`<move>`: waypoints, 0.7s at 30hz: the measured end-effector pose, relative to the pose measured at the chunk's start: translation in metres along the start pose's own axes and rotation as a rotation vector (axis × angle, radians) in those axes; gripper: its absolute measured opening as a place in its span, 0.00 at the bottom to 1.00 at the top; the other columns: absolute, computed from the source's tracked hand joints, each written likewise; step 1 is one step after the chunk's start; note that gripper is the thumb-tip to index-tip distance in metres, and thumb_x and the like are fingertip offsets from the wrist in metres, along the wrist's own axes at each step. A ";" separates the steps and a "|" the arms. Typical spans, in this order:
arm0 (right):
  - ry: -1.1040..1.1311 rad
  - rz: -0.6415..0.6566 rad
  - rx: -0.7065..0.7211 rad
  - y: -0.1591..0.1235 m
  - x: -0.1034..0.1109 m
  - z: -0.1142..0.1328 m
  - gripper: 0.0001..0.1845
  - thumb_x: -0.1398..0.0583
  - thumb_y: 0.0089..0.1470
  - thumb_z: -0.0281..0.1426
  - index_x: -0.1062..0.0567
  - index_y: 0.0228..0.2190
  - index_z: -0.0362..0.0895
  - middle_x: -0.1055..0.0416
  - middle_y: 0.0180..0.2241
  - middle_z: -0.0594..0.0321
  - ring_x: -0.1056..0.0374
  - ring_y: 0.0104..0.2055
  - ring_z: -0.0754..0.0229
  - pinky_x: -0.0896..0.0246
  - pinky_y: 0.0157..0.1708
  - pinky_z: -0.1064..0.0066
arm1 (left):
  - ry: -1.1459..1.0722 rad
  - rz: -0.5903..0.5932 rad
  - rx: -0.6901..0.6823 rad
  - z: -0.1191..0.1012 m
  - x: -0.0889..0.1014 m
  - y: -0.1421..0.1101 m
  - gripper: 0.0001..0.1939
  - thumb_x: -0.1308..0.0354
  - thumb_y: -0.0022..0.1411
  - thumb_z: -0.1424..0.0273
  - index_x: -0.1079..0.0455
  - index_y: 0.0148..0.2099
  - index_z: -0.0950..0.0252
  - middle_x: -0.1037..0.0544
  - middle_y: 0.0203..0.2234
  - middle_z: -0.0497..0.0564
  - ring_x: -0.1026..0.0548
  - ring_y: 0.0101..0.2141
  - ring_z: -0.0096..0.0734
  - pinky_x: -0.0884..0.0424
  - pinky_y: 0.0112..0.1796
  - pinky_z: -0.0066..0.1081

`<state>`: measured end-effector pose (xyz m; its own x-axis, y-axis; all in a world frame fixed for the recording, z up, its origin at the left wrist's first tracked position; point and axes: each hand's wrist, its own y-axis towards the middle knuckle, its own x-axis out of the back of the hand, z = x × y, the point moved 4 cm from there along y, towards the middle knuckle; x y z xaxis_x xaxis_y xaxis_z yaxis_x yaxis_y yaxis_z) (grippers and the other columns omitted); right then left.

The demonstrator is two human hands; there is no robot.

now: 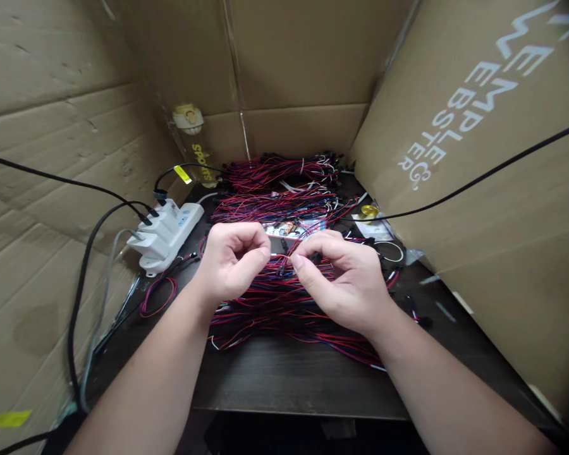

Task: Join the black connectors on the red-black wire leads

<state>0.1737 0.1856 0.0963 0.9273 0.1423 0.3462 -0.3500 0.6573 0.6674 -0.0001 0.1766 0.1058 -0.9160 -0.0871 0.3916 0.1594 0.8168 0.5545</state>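
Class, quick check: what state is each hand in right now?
Left hand: closed, pinching a thin orange wire.
Right hand: closed, pinching the same wire, a short stretch showing between them.

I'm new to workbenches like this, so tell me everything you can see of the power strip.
The power strip is white, long and plastic-looking, with pale blue patches toward its far end. It lies slantwise on the dark table, near the cardboard wall on the left. Bulky white blocks, perhaps adapters, sit on it; black plugs and a grey cord connect there.
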 end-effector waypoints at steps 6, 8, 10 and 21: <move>0.042 0.002 -0.019 0.000 0.001 -0.001 0.06 0.37 0.58 0.26 0.23 0.28 0.42 0.23 0.28 0.66 0.29 0.31 0.64 0.36 0.39 0.66 | -0.038 -0.020 0.000 -0.001 0.001 -0.001 0.11 0.41 0.57 0.73 0.34 0.23 0.67 0.37 0.15 0.43 0.42 0.17 0.18 0.46 0.18 0.22; 0.041 0.010 -0.001 0.000 0.001 0.000 0.07 0.37 0.58 0.25 0.23 0.28 0.42 0.23 0.27 0.66 0.29 0.31 0.64 0.36 0.39 0.66 | -0.038 -0.021 0.016 -0.001 0.000 -0.001 0.11 0.40 0.58 0.73 0.33 0.23 0.67 0.37 0.15 0.43 0.42 0.17 0.18 0.47 0.18 0.22; 0.038 0.015 0.013 0.001 0.002 0.000 0.07 0.37 0.58 0.25 0.23 0.28 0.42 0.23 0.27 0.65 0.30 0.30 0.64 0.37 0.39 0.65 | -0.036 -0.019 0.028 0.000 0.000 -0.002 0.11 0.40 0.58 0.72 0.32 0.24 0.67 0.37 0.15 0.43 0.43 0.17 0.18 0.47 0.18 0.23; -0.029 -0.004 0.104 0.000 0.001 0.002 0.04 0.34 0.51 0.23 0.23 0.28 0.42 0.23 0.27 0.66 0.29 0.30 0.64 0.37 0.43 0.62 | -0.023 -0.001 0.022 0.000 0.001 -0.002 0.09 0.40 0.57 0.73 0.30 0.24 0.67 0.37 0.14 0.43 0.45 0.16 0.17 0.49 0.17 0.22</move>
<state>0.1747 0.1849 0.0982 0.9251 0.1169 0.3612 -0.3592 0.5777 0.7330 -0.0012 0.1748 0.1049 -0.9245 -0.0754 0.3736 0.1501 0.8290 0.5387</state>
